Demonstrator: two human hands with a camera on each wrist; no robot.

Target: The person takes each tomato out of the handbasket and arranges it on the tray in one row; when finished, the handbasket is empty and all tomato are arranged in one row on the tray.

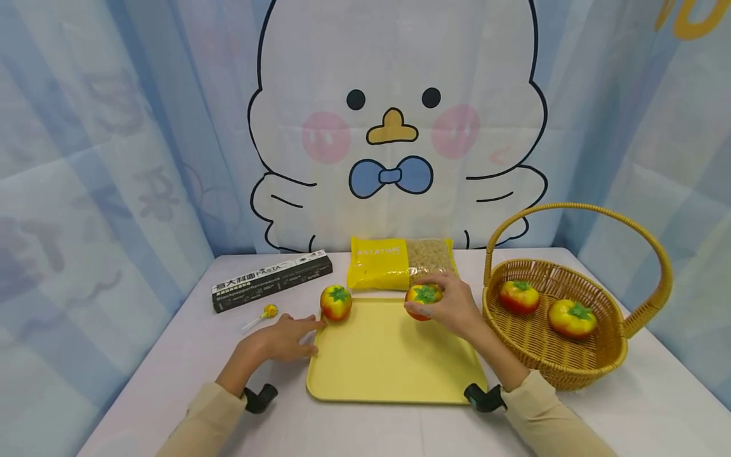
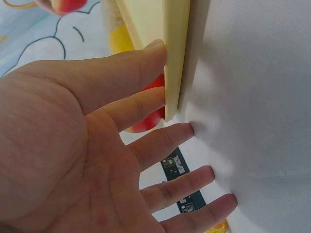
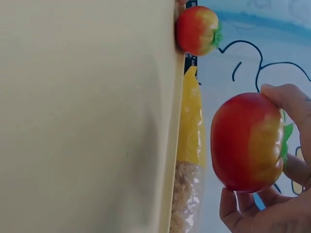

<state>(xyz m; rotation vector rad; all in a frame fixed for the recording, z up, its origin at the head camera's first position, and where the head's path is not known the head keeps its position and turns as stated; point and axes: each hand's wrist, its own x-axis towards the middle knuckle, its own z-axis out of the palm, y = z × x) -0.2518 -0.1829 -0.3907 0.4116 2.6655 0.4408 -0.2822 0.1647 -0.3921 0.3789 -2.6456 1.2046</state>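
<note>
Over the far right part of a yellow tray (image 1: 388,374), my right hand (image 1: 457,308) grips a red-and-yellow tomato (image 3: 248,143) with a green leafy top. In the right wrist view the thumb is on one side of it and fingers are on the other, beyond the tray's rim. My left hand (image 1: 285,339) is at the tray's left edge, fingers spread, with thumb and index finger against the rim in the left wrist view. Another tomato (image 1: 335,304) sits at the tray's far left corner, just beyond the left fingertips.
A wicker basket (image 1: 551,374) with a tall handle stands at the right, holding two tomatoes (image 1: 571,319). Behind the tray lies a yellow bag (image 1: 379,261) with a clear window. At the back left are a black pasta box (image 1: 274,282) and a lollipop (image 1: 270,311).
</note>
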